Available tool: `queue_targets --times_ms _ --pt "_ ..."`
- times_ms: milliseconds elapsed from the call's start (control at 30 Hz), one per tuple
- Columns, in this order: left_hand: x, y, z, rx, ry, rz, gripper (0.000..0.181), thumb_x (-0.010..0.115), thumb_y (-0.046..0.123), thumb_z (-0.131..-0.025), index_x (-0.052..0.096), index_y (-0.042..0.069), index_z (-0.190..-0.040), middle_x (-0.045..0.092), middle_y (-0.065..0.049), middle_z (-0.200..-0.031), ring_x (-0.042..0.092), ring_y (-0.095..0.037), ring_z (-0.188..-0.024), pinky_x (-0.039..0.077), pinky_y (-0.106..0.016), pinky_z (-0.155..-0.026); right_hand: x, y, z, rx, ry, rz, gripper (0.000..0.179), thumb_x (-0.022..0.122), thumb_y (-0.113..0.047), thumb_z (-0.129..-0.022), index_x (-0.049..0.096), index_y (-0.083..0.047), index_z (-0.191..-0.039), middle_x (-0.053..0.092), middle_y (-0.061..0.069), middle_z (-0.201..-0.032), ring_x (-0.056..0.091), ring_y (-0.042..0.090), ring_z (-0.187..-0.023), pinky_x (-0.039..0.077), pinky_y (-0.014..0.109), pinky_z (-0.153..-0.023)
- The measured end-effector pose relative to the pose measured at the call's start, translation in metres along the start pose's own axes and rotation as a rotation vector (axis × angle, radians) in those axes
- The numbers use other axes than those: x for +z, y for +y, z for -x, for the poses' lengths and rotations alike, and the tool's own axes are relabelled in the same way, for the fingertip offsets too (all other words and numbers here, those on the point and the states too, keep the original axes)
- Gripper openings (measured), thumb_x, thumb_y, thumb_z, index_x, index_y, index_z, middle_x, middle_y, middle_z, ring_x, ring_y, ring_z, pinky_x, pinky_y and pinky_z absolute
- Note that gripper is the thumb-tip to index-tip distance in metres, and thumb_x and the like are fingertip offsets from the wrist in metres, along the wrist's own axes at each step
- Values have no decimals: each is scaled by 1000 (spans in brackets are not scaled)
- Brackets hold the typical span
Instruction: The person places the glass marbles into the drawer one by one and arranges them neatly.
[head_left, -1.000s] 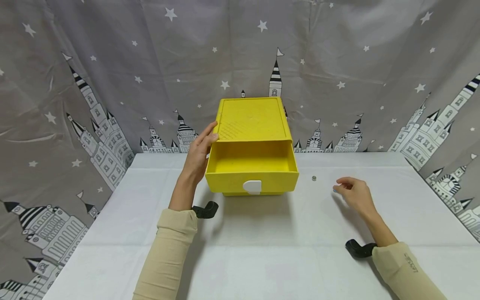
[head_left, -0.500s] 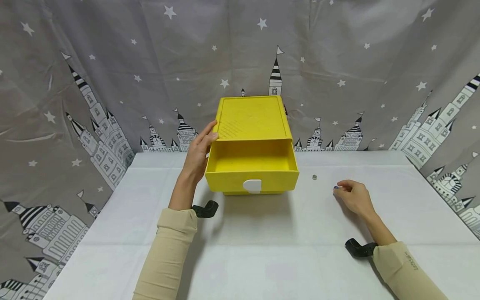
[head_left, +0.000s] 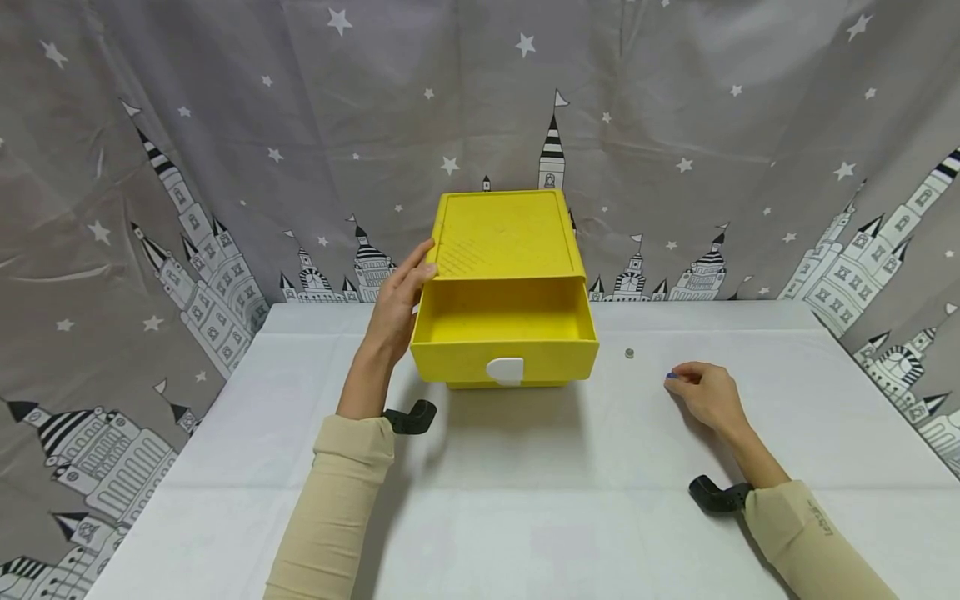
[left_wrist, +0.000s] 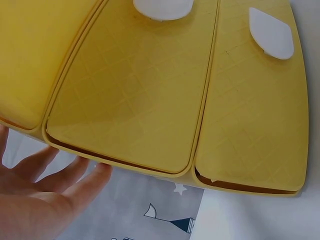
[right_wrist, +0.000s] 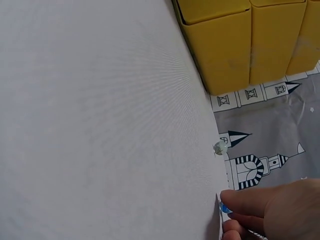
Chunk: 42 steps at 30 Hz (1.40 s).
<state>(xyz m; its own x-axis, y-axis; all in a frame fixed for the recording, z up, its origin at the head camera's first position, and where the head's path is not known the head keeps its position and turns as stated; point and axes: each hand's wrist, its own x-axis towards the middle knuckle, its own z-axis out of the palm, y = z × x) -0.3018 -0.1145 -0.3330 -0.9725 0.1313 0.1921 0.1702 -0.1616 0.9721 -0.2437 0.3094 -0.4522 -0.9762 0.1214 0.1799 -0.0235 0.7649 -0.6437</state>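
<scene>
While the yellow cabinet (head_left: 504,237) is touched at its side by the left hand (head_left: 394,312), fingers (left_wrist: 90,187) extended, a blue marble (right_wrist: 226,208) is pinched by the right hand (head_left: 708,395), near a clear marble (head_left: 629,353) on the table (head_left: 525,517).

Drawer unit (head_left: 506,233) on counter (head_left: 525,500), curtain (head_left: 375,100) behind. Left hand (head_left: 396,312) against unit's left side. Marble (head_left: 629,353) on counter, right of unit; right hand (head_left: 708,393) farther right, second marble (right_wrist: 226,208) in its pinch.

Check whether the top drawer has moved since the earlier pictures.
No. In the head view, the top drawer sticks out of the cabinet just as far as before, and its gap to the clear marble looks unchanged.
</scene>
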Motion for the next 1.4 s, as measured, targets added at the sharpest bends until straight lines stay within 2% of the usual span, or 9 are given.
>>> queue_targets --times_ms 267,733,1133,1400 --pt "1 1 0 -14 8 7 58 54 26 -99 37 22 -154 31 1 -158 38 -22 -136 34 -51 -108 1 3 1 -20 44 -10 21 68 -6 -88 68 12 -99 65 17 -83 57 28 -76 42 35 -64" --pt "2 1 0 -19 20 21 58 53 25 -99 38 22 -154 33 1 -157 41 -22 -134 35 -49 -107 0 2 1 19 40 -39 21 68 -7 -89 69 11 -100 65 17 -86 54 26 -77 41 34 -65" --pt "1 0 0 -21 17 16 58 53 26 -98 38 22 -154 34 0 -156 41 -22 -133 35 -51 -107 -1 3 4 51 33 -62 25 67 -10 -90 69 11 -104 67 23 -97 58 32 -86 43 34 -70" --pt "1 0 0 -17 12 4 57 54 28 -99 38 23 -154 36 0 -155 42 -22 -132 35 -50 -107 -4 2 5 78 21 -99 29 66 -13 -92 68 11 -108 66 26 -105 59 35 -94 43 38 -76"
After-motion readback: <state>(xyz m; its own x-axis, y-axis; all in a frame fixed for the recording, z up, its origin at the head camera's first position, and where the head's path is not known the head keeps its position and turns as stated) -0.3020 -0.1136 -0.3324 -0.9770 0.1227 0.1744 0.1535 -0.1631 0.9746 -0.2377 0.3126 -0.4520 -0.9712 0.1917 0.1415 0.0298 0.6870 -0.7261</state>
